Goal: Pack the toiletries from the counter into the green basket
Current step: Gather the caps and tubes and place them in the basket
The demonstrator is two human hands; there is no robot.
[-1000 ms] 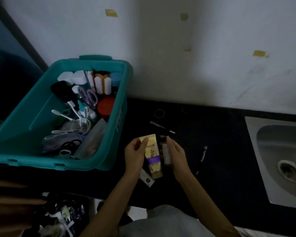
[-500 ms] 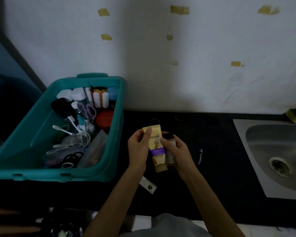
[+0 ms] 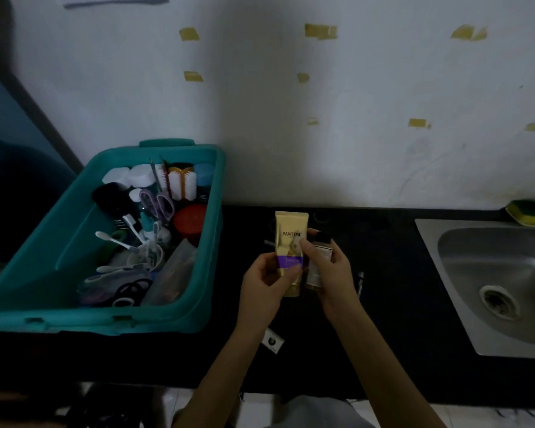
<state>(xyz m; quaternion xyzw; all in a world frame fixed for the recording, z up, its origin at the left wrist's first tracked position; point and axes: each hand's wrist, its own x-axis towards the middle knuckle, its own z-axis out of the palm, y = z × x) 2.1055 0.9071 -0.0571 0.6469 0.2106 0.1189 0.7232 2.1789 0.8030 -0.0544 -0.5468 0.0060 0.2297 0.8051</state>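
Green basket (image 3: pixel 155 319) at the counter's (image 3: pixel 399 242) left end is already well filled; above the counter's middle the left hand (image 3: pixel 264 287) grips a gold tube (image 3: pixel 291 233); the right hand (image 3: pixel 334 273) clasps a small dark-capped bottle (image 3: pixel 320 251); both are unpacked, as are a thin stick (image 3: pixel 360 282) and, at the front edge, a white sachet (image 3: pixel 272 342).
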